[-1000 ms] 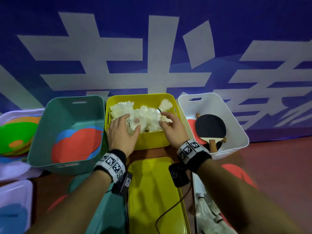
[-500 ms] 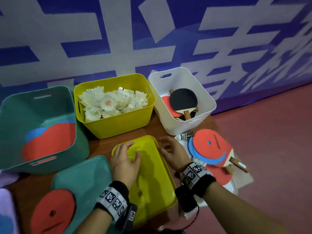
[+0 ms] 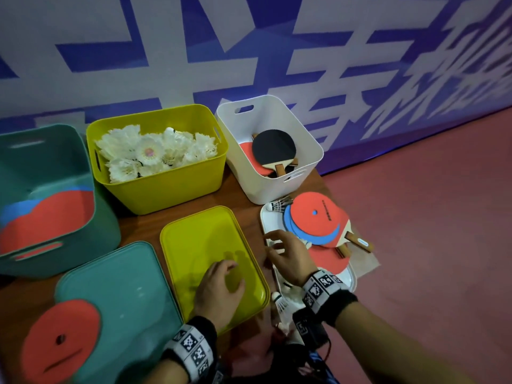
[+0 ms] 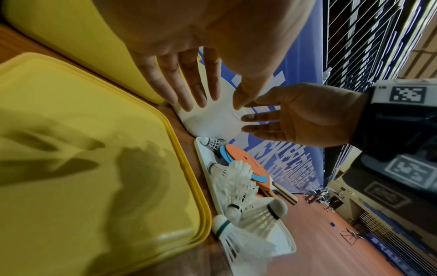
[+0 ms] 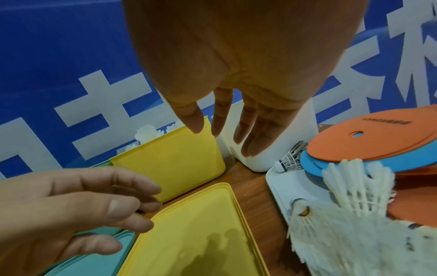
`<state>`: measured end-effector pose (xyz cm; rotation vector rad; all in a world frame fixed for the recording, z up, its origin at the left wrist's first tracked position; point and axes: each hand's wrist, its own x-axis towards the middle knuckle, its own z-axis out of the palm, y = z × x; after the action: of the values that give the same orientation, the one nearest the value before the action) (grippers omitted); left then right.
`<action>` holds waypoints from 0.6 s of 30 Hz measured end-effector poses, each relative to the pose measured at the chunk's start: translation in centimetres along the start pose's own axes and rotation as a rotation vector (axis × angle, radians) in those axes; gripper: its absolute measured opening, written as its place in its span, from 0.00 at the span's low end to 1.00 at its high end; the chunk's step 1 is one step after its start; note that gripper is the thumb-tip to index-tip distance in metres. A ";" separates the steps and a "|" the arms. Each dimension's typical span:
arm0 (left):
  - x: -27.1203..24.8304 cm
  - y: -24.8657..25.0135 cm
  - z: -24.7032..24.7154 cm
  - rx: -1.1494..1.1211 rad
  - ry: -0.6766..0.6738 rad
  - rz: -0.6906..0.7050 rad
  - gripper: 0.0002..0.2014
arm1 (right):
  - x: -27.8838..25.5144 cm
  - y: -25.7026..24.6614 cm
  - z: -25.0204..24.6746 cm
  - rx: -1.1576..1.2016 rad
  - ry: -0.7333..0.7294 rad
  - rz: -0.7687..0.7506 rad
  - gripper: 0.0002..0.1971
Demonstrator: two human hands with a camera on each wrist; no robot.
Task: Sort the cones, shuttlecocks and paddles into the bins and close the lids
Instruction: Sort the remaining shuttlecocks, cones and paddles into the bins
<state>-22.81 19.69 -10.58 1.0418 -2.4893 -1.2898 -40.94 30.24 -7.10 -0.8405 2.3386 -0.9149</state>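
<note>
Wooden table (image 3: 144, 225) stands against a blue-and-white banner wall (image 3: 277, 51), red floor (image 3: 443, 217) alongside. Left hand (image 3: 219, 292) and right hand (image 3: 288, 253) hover empty, fingers loosely spread, over the yellow lid (image 3: 199, 245) and white lid (image 3: 271, 217).

Three bins stand in a row at the back of the surface (image 3: 144, 225): the left bin (image 3: 69, 217) holds flat cones (image 3: 47, 214), the middle bin (image 3: 166, 187) holds shuttlecocks (image 3: 149, 153), the right bin (image 3: 266, 187) holds paddles (image 3: 273, 151). In front of them lie three lids: the left lid (image 3: 124, 295) carries one flat cone (image 3: 61, 336), the middle lid (image 3: 205, 245) sits beside it, and the right lid (image 3: 267, 217) bears stacked cones (image 3: 315, 217), paddles and loose shuttlecocks (image 4: 238, 183). The left hand (image 3: 219, 292) hovers over the middle lid; the right hand (image 3: 288, 256) is between the middle and right lids.
</note>
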 end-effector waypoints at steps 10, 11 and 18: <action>0.4 4.3 8.6 0.078 -0.148 -0.037 0.23 | 1.7 7.0 -5.7 -0.315 -0.056 -0.106 0.19; 0.1 4.9 9.6 0.127 -0.167 -0.068 0.25 | 1.9 8.0 -6.3 -0.351 -0.083 -0.116 0.19; -3.2 6.6 14.9 0.266 -0.119 -0.378 0.46 | 2.6 12.4 -7.8 -0.493 -0.312 -0.219 0.24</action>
<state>-30.13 34.14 -14.14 1.6061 -2.6990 -1.1549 -52.13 39.02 -11.53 -1.3475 2.2449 -0.2454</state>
